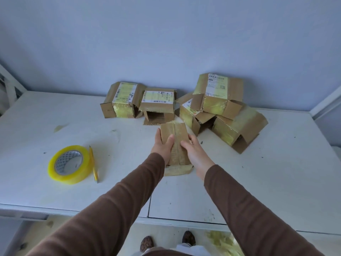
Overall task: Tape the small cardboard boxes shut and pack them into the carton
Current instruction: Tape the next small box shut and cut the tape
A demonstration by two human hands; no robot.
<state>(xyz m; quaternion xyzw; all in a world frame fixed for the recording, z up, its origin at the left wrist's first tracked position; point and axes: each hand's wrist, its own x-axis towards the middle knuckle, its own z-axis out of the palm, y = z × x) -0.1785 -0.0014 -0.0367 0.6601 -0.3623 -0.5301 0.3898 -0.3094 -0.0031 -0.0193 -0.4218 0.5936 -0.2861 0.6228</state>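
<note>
Gripping small box [175, 143], left hand [163, 146], right hand [196, 156], underside hidden, possibly untaped

labels [216, 85]: print unreadable | shoes [147, 243]: partly hidden | sleeves [103, 213]: cropped by bottom edge

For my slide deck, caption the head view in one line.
Both hands, left and right, hold a small box on the table beside tape.

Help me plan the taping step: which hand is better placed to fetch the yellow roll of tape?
Left. The yellow roll of clear tape lies on the white table on the left hand's side, with nothing between. The right hand would have to cross the small brown cardboard box both hold.
</note>
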